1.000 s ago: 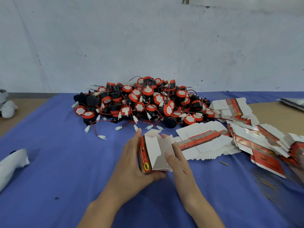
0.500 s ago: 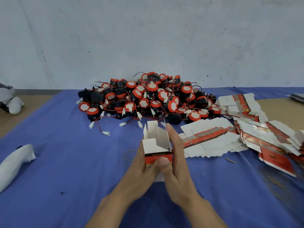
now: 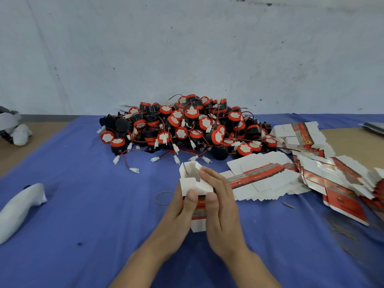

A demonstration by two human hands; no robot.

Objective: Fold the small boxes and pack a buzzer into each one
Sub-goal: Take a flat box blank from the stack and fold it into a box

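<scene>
Box [image 3: 192, 182] at frame centre, clamped between left hand [image 3: 176, 215] and right hand [image 3: 223, 208], thumbs pinching its front; best square bottom flaps before adding buzzer [image 3: 192, 113].

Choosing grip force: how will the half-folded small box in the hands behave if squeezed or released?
Probably light and crushable: the small box is thin card like the flat blanks nearby. Its open top flaps may spring apart when released.

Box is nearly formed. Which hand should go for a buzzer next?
Right, probably. The left hand wraps the small white-and-red cardboard box and can steady it, while the right hand has its fingers nearest the pile of black-and-red buzzers.
</scene>
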